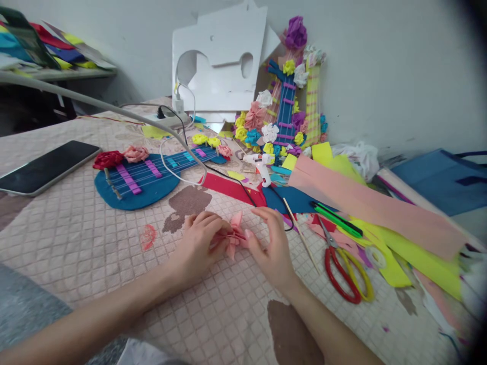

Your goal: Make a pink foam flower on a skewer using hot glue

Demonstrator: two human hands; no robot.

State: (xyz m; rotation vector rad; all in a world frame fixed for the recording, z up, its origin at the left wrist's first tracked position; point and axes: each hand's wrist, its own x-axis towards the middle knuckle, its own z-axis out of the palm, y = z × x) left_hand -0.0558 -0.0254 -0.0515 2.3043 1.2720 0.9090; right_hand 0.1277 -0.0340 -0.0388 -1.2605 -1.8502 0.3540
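Note:
A small pink flower (236, 236), apparently of felt or crepe paper, is pinched between the fingers of my left hand (203, 238) just above the table. My right hand (274, 248) is on the flower's other side, its thumb and forefinger spread apart. The right thumb tip is at a petal; whether it touches I cannot tell. Beyond my hands lies a blue felt guitar shape (144, 185) with white strings, purple and light-blue strips, and red, pink and yellow flowers. A white glue gun (261, 165) stands behind the flower.
Right of my hands lie a wooden stick (300, 234), red-and-yellow scissors (344, 268), a green cutter (338, 219), a tape roll (376, 257) and a pink sheet (373, 208). A phone (49, 165) lies left. Decorated instruments (287, 109) lean against the wall. A white cable (114, 106) crosses the left side.

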